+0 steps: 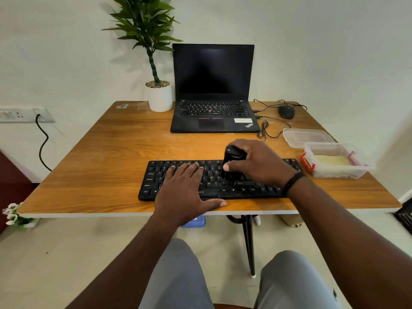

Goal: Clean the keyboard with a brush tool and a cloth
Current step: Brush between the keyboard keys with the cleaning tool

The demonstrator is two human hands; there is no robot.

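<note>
The left hand (186,192) lies flat on the left half of the black keyboard (219,179), its fingers (185,169) straight and close together, the tips reaching the upper key rows, holding nothing. Its thumb sticks out to the right along the keyboard's near edge, over the bare strip of wooden table (116,152) just before the table's front edge. Left of these fingers the keyboard's end keys show uncovered, and beyond them the tabletop runs open to its left edge.

Just right of the left fingertips, the right hand (256,163) grips a black brush tool (233,162) from above, fingers curled over its rounded top and the thumb pressed to its near side. The tool stands upright with its lower end on the keys near the keyboard's middle.

Behind the right hand's knuckles sit an open laptop (213,90), loose cables and a mouse (287,111). Right of the wrist, near the keyboard's right end, stands a clear container (334,162) with a yellowish cloth (332,161) inside, and its lid (306,137) lies just behind it. A potted plant (157,85) stands at the far edge.
</note>
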